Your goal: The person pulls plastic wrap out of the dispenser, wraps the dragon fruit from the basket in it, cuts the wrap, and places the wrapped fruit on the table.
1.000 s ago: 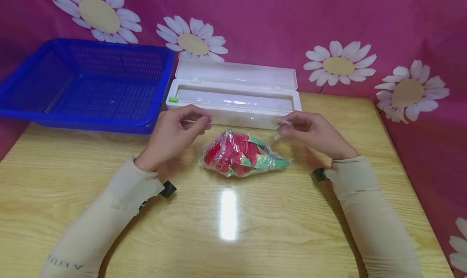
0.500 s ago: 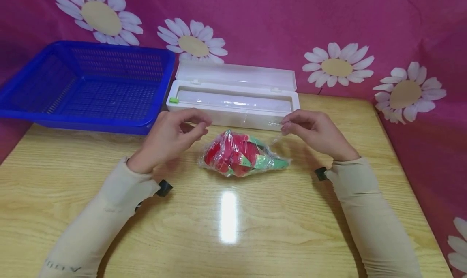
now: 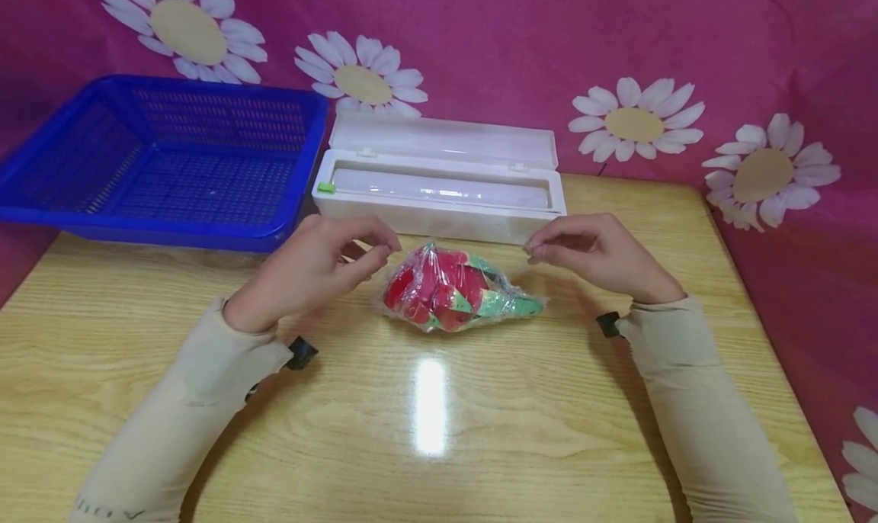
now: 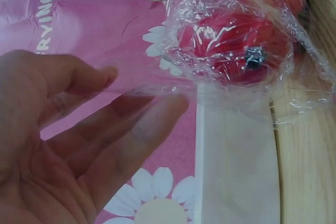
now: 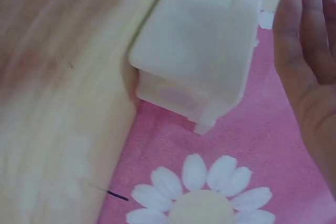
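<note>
A red dragon fruit (image 3: 449, 287) with green scales lies on the table, bundled in cling film (image 4: 210, 59). At its left end is my left hand (image 3: 309, 260). The left wrist view has that thumb and index finger apart, with clear film stretching from the fruit toward them. My right hand (image 3: 607, 256) is beyond the fruit's right end, thumb and index fingertips together. A bit of film shows at those fingertips in the left wrist view. The right wrist view catches only part of this hand at its right edge.
Behind the fruit stands a white dispenser box (image 3: 439, 222), lid raised, holding a roll of film (image 3: 446, 187) and a green slider (image 3: 326, 188). A blue basket (image 3: 178, 237) stands at the back left. Pink flowered cloth (image 3: 494, 50) backs the wooden table (image 3: 521, 431).
Both hands have lowered slightly toward me, and the left wrist has drawn back to the left. The strand of film near my right fingertips is less visible. The fruit has stayed put.
</note>
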`<state>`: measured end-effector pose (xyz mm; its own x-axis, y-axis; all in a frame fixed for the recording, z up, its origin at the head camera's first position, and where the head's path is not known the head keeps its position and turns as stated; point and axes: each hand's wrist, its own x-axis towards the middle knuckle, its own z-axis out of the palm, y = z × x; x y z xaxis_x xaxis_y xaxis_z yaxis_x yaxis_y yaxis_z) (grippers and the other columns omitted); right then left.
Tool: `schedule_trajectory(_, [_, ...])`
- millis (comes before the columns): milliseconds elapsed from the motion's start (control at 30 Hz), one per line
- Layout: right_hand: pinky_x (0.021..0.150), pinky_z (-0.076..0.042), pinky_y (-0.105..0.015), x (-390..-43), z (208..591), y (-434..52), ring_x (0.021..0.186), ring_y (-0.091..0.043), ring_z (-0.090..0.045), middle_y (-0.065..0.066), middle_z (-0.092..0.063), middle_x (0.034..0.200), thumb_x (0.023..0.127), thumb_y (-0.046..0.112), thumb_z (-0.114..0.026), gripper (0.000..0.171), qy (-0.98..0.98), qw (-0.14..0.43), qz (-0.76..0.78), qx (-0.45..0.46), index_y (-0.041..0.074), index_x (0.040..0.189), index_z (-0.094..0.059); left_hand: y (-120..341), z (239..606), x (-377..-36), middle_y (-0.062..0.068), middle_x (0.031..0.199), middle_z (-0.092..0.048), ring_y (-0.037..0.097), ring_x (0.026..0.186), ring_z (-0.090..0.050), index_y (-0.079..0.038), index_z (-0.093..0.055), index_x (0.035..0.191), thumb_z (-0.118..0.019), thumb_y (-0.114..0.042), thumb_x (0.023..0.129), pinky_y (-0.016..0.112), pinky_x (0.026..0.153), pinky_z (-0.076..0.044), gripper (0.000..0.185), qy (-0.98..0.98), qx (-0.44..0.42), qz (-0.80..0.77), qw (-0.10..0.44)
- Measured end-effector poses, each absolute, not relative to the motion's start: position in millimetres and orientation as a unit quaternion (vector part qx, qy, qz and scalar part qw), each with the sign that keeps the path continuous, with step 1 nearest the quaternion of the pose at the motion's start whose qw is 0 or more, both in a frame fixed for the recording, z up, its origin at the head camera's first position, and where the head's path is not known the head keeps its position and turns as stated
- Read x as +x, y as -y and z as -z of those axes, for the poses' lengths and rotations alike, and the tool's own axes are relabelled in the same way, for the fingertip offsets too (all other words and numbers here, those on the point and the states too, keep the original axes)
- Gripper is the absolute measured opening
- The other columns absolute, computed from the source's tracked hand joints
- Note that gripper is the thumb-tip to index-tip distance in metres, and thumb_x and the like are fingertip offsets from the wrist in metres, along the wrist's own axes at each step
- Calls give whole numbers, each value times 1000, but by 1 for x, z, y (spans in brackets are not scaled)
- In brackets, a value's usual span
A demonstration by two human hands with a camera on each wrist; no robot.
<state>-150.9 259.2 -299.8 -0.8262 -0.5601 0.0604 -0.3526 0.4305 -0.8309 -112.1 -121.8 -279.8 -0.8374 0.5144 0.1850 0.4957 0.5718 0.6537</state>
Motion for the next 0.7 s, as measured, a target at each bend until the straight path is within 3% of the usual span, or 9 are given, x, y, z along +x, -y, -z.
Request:
schedule_trajectory(100, [82,-62,-21,-147,295,-260,92,-9,-73,-4,-80,106,97,6,-71,18,-849,114,428,-289,11,112,-78,120,278,-110,5,112,-79,20,94,-76,-12,-76,113,-65,-14,101,37,80,-65,16,-886,298,-353,30])
schedule_trajectory(233, [73,-57,-21,-143,289,-259,84,-9,-68,2,-80,106,96,9,-73,21,-864,110,374,-319,20,112,-79,117,276,-106,1,110,-80,14,87,-73,-15,-77,118,-68,-16,100,28,73,-62,20,-884,310,-345,60])
schedule_trajectory(400, [65,-53,-21,-139,283,-257,79,-3,-65,8,-80,102,93,10,-75,21,-867,108,310,-375,23,109,-80,114,273,-101,-4,107,-78,9,75,-62,-18,-76,123,-67,-15,99,22,64,-52,26,-894,320,-300,96])
schedule_trajectory(567, [75,-59,-23,-135,279,-250,88,0,-68,10,-79,102,94,12,-75,20,-860,128,272,-412,23,110,-81,109,274,-98,-3,104,-77,11,83,-62,-16,-76,124,-66,-6,98,26,76,-58,30,-892,356,-267,80])
schedule_trajectory(700, [84,-63,-31,-129,278,-243,95,0,-70,15,-78,108,97,15,-71,22,-870,151,237,-405,28,113,-80,107,276,-97,-4,104,-76,11,85,-64,-18,-77,122,-66,1,96,26,77,-59,33,-891,368,-256,66])
